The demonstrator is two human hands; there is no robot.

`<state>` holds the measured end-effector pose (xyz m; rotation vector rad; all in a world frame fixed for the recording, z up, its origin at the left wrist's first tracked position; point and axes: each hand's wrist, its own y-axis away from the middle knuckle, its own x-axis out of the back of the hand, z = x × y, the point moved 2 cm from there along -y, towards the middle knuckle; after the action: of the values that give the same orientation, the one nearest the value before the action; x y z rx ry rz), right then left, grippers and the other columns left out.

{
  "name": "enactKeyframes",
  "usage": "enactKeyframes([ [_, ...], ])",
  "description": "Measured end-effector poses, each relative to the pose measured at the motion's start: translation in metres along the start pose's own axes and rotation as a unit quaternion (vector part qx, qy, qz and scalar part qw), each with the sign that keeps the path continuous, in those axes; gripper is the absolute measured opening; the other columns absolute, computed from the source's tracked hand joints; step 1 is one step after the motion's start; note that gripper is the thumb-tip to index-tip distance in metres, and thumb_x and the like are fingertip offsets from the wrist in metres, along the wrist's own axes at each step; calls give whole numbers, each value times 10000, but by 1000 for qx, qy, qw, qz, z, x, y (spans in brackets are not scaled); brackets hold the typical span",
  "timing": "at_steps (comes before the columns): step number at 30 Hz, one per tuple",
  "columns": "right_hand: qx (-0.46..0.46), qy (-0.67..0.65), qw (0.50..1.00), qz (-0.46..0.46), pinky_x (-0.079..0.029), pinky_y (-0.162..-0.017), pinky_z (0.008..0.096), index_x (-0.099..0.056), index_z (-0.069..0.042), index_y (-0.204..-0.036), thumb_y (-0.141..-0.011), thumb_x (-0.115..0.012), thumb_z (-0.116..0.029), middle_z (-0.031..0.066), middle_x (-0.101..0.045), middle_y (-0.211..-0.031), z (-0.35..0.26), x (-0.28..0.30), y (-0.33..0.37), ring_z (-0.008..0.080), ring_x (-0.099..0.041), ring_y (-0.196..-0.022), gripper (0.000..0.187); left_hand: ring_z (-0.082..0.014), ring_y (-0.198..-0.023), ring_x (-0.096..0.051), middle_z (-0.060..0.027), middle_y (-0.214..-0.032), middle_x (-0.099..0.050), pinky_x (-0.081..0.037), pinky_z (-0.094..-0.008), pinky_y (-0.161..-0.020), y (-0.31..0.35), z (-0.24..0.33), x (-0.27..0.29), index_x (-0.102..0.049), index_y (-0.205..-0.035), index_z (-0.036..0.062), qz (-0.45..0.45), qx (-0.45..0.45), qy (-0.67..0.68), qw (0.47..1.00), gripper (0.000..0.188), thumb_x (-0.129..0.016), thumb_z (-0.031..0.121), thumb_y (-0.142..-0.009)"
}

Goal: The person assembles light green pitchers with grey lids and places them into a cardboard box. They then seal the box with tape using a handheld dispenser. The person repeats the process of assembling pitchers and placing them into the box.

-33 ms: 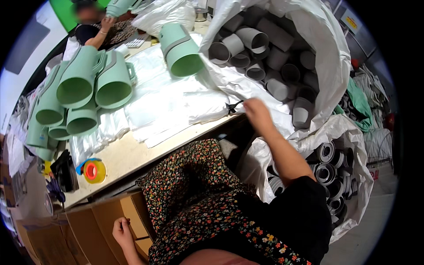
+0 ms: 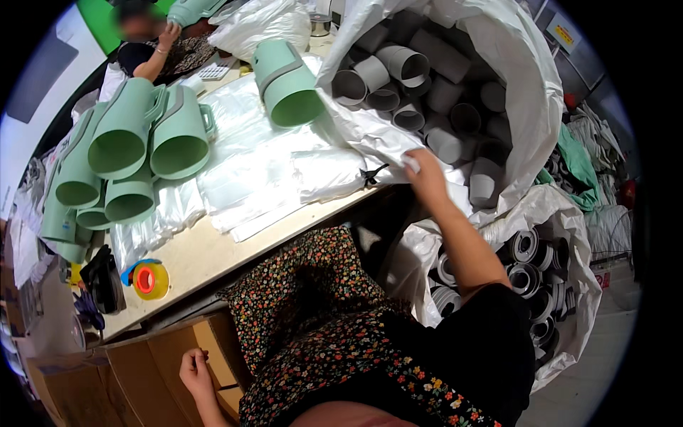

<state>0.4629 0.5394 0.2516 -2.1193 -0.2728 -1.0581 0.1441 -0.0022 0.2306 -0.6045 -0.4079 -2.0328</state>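
My right hand (image 2: 428,181) is closed at the near rim of a big white sack (image 2: 530,43). Something white shows at its fingertips; I cannot tell whether it is the sack's plastic. Grey cylindrical cups (image 2: 445,146) fill that sack. Just left of the hand, a black clip (image 2: 371,175) lies by a stack of clear plastic bags (image 2: 324,174) on the table. My left hand (image 2: 194,368) hangs low with curled fingers over a cardboard box (image 2: 160,363), and nothing shows in it. A green mug (image 2: 284,82) lies on its side beyond the plastic bags.
Several green mugs (image 2: 124,135) are piled on the table's left. A yellow tape roll (image 2: 151,279) sits near the front edge (image 2: 235,260). A second white sack (image 2: 580,285) at right holds grey ring-shaped parts (image 2: 525,280). Across the table, another person's hand (image 2: 169,34) touches a green mug (image 2: 192,11).
My right hand has moved slightly right and up, away from the black clip to the sack's rim, with white now at its fingertips. My left hand has stayed put.
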Motion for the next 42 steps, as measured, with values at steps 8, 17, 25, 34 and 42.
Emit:
enactKeyframes([
  [8, -372, 238, 897, -3, -408, -931, 461, -435, -99, -1302, -590, -684, -645, 251, -497, -1219, 231, -1, 3, 397, -483, -1126, 931, -123, -727, -597, -74, -775, -643, -465, -256, -681, -132, 92, -36, -616, -847, 2, -73, -63, -68, 993, 195, -576, 192, -866],
  [17, -176, 117, 966, 148, -308, -1001, 440, -409, -66, -1306, -727, -713, -284, 203, -430, -1276, 103, 76, 65, 368, -394, -1181, 689, -199, -872, -535, -104, -952, -575, -435, -311, -749, -382, 191, -46, -524, -1125, -18, 182, -136, 196, 954, 539, -716, 313, -745],
  [25, -222, -221, 949, 39, -260, -1035, 375, -336, -42, -1334, -644, -732, -152, 141, -362, -1335, -37, 77, 89, 275, -363, -1221, 803, -139, -753, -478, -45, -837, -566, -409, -299, -675, -296, 199, -16, -571, -934, 12, 326, -119, 261, 901, 310, -565, 317, -880],
  [34, -150, -604, 747, -233, -351, -973, 360, -298, -76, -1330, -634, -756, -233, 109, -415, -1237, -160, -4, 72, 225, -430, -1143, 848, -241, -1046, -521, -134, -1133, -555, -400, -393, -922, -88, 64, 107, -503, -1135, -28, 88, -76, 429, 896, 413, -508, 317, -907],
  [42, -18, -460, 783, -419, -274, -1060, 353, -346, -42, -1348, -808, -653, -292, 155, -389, -1344, -168, -14, 199, 240, -349, -1262, 670, -172, -883, -558, -108, -1011, -581, -441, -284, -776, -169, 148, 23, -553, -1053, -76, -166, -274, 91, 943, 290, -508, 151, -878],
])
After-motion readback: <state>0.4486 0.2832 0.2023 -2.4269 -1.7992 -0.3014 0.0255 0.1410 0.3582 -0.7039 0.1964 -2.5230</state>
